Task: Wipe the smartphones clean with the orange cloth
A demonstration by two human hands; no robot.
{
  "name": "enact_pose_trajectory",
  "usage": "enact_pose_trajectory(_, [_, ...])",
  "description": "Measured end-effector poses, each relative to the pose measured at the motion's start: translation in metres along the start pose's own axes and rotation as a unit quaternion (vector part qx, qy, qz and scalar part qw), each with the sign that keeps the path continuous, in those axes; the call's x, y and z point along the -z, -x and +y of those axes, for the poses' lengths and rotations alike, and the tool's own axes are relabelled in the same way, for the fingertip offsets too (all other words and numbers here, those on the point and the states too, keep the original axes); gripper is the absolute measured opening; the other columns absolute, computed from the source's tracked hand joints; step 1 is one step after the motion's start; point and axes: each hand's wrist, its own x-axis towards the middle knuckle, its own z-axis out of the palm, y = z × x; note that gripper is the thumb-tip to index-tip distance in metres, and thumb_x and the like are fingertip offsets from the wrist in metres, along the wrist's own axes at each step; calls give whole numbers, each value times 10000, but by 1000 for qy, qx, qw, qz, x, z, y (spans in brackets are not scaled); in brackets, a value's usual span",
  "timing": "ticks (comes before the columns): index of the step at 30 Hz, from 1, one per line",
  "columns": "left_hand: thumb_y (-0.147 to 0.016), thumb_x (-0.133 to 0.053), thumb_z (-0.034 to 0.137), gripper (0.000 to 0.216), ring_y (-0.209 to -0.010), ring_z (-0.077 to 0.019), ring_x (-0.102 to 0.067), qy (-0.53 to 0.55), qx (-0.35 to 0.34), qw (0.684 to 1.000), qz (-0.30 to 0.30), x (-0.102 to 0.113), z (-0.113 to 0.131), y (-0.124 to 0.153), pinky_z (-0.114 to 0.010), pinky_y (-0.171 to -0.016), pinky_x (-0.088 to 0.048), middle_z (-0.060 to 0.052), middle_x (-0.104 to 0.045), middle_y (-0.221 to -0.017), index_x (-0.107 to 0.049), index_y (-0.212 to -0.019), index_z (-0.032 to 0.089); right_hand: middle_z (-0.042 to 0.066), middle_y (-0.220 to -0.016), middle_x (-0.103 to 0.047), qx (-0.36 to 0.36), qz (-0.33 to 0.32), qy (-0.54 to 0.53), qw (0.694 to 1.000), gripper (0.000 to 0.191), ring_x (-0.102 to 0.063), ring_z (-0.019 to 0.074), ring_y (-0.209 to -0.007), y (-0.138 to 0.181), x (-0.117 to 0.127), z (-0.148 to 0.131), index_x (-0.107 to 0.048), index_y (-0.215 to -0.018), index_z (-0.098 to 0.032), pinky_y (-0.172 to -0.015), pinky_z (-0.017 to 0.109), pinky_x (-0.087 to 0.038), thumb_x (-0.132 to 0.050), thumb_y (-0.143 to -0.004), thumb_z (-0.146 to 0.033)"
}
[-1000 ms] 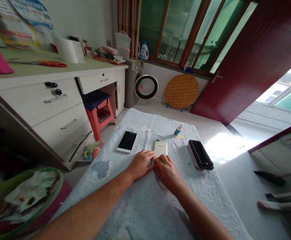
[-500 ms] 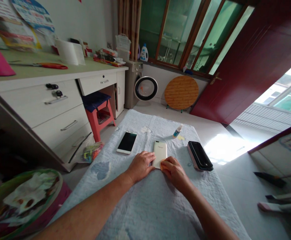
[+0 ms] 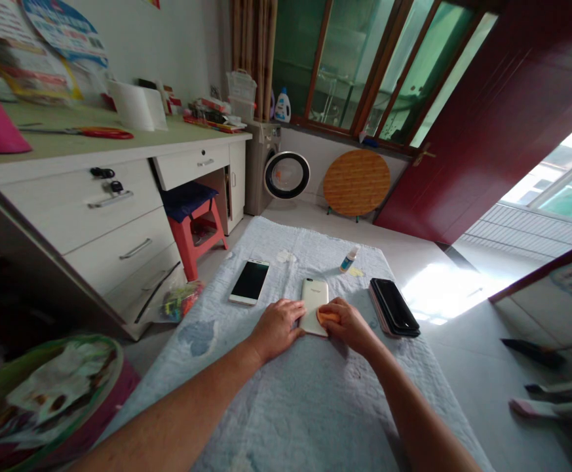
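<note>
A white smartphone [image 3: 314, 297] lies face down on the light blue cloth [image 3: 286, 406] in front of me. My left hand [image 3: 280, 326] grips its left edge, fingertips on the back and thumb by the lower end. My right hand [image 3: 348, 322] pinches an orange wiping pad [image 3: 325, 316] and presses it against the phone's lower right part. Whether the pad is sponge or cloth I cannot tell. To the left lies another white smartphone [image 3: 249, 282], its dark screen up. A small bottle [image 3: 348, 259] with a whitish top stands beyond, and a stack of dark phones [image 3: 394, 307] lies right.
At left stands a desk [image 3: 187, 141] with drawers, holding a paper roll [image 3: 135, 105] and red-handled scissors [image 3: 103, 132]. Below are a red stool [image 3: 197, 236] and a full waste basket [image 3: 123, 387]. A washing machine [image 3: 259, 164] with its door open stands behind.
My right hand has moved the orange pad slightly up and across the phone's back, showing more of it. My left hand stays on the phone's left edge.
</note>
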Motion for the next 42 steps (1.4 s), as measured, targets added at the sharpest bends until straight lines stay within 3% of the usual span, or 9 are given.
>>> enact_pose_trajectory(6, [-814,-696,347,410,-1181,-273,-533,2,-1,1000,-3,1,0,0,-414,-999,-425,-74,-592,-1315,-623,-1193,210,63,-954,-601,24,45,82,995,230,-566,166,-892,-38,0,12,-711,-1007,-182,-838,267,-424,-551,-841,-168])
enact_pose_trajectory(12, [-811,-698,319,405,-1163,-268,-538,1,1,1000,-3,1,1,-1,-404,-985,-434,-81,-600,-1300,-627,-1191,202,78,-956,-604,0,68,162,984,219,-544,171,-936,-72,0,15,-704,-976,-156,-872,259,-390,-517,-860,-150])
enact_pose_trajectory(19, [-828,-673,351,386,-1146,-270,-544,-1,-2,1000,2,2,2,0,-410,-972,-440,-84,-604,-1292,-628,-1182,204,88,-883,-624,-19,77,176,981,253,-557,174,-867,-85,-2,21,-724,-891,-147,-817,254,-388,-480,-900,-213])
enact_pose_trajectory(25, [-810,-690,335,405,-1154,-268,-538,-8,2,1000,7,1,3,0,-399,-976,-436,-77,-605,-1293,-626,-1186,199,78,-854,-644,-73,104,183,975,256,-567,177,-859,-65,-1,15,-718,-966,-152,-785,240,-383,-481,-879,-199])
enact_pose_trajectory(32, [-820,-676,368,407,-1164,-262,-535,-3,0,1000,15,-1,1,1,-404,-989,-429,-63,-601,-1306,-621,-1190,209,65,-874,-638,-105,84,173,976,179,-575,162,-805,-16,-9,-8,-688,-928,-168,-726,230,-377,-533,-850,-213])
enact_pose_trajectory(37, [-815,-675,317,381,-1162,-257,-536,-10,4,1000,17,-2,2,1,-401,-994,-428,-54,-600,-1311,-630,-1178,207,35,-835,-599,-83,55,116,988,130,-569,144,-789,15,-12,-23,-658,-870,-178,-719,219,-381,-530,-858,-204])
enact_pose_trajectory(42, [-817,-671,303,381,-1161,-254,-538,-10,7,1000,16,-1,2,1,-399,-997,-428,-54,-599,-1313,-629,-1183,206,14,-841,-562,-52,7,88,995,89,-552,125,-759,27,-8,-29,-638,-826,-179,-695,209,-380,-552,-822,-155])
